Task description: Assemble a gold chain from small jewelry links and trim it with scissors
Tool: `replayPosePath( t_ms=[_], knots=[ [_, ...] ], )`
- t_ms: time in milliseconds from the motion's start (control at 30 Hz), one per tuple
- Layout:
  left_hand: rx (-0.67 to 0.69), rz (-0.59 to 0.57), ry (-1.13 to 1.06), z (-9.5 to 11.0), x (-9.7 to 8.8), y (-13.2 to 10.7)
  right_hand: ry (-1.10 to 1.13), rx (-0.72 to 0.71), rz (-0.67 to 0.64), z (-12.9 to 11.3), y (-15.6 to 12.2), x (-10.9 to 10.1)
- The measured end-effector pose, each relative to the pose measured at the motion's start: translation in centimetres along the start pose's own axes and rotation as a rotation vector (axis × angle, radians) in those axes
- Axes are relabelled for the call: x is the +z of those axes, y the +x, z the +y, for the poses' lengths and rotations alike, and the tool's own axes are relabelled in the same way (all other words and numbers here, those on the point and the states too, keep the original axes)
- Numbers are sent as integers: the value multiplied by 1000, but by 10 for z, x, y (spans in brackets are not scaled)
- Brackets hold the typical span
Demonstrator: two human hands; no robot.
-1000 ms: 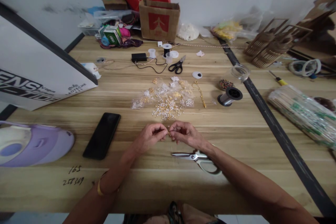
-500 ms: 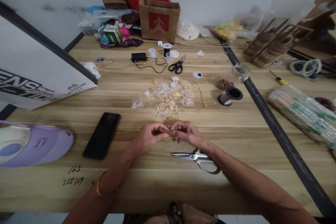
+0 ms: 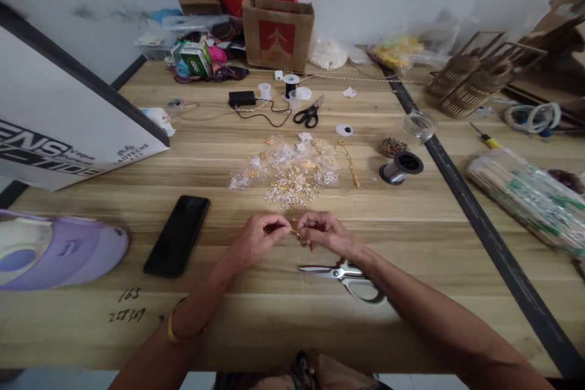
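A small gold chain (image 3: pixel 295 231) spans the short gap between my two hands, low over the table. Thumb and forefinger of my left hand (image 3: pixel 261 236) pinch its left end. My right hand (image 3: pixel 325 233) grips the other end, and a bit of gold hangs under its fingers; the fingers hide most of the piece. Just beyond lies a heap of gold and silver beads (image 3: pixel 292 186) among small clear bags of findings (image 3: pixel 283 155). Scissors with pale handles (image 3: pixel 340 272) rest near my right wrist, blades pointing left. A second gold chain (image 3: pixel 350 163) lies farther back.
A black phone (image 3: pixel 177 236) and a purple-and-white object (image 3: pixel 86 250) lie at left, beside a large white box (image 3: pixel 68 116). To the right are a wire spool (image 3: pixel 401 167), a bead tub (image 3: pixel 393 146) and a bag of sticks (image 3: pixel 530 195). Black scissors (image 3: pixel 309 114) lie behind.
My left fingertips have drawn slightly left, so more of the gold chain shows between the hands. My right hand has hardly moved.
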State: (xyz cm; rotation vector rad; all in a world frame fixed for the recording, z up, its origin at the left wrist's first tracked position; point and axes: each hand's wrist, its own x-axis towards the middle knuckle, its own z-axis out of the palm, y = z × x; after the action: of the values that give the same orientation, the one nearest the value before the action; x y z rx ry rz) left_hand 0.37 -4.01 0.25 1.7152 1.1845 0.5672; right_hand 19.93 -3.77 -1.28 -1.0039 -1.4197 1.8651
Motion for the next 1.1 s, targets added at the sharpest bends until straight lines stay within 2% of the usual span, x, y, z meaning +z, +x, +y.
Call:
replayPosePath(
  t_ms=[200,400,733,933,1100],
  knots=[
    [-20,-1,-71,1,2,0,17,11,-9,1,1,0],
    [11,14,-44,3,4,1,44,13,-20,1,1,-2],
    [53,62,-163,-2,10,1,29,-1,-18,4,2,-2],
    [-8,51,-260,-3,16,1,-22,-22,-31,1,-1,0],
    [-75,-4,-358,-3,19,1,-68,-23,-32,3,-2,0]
  ],
)
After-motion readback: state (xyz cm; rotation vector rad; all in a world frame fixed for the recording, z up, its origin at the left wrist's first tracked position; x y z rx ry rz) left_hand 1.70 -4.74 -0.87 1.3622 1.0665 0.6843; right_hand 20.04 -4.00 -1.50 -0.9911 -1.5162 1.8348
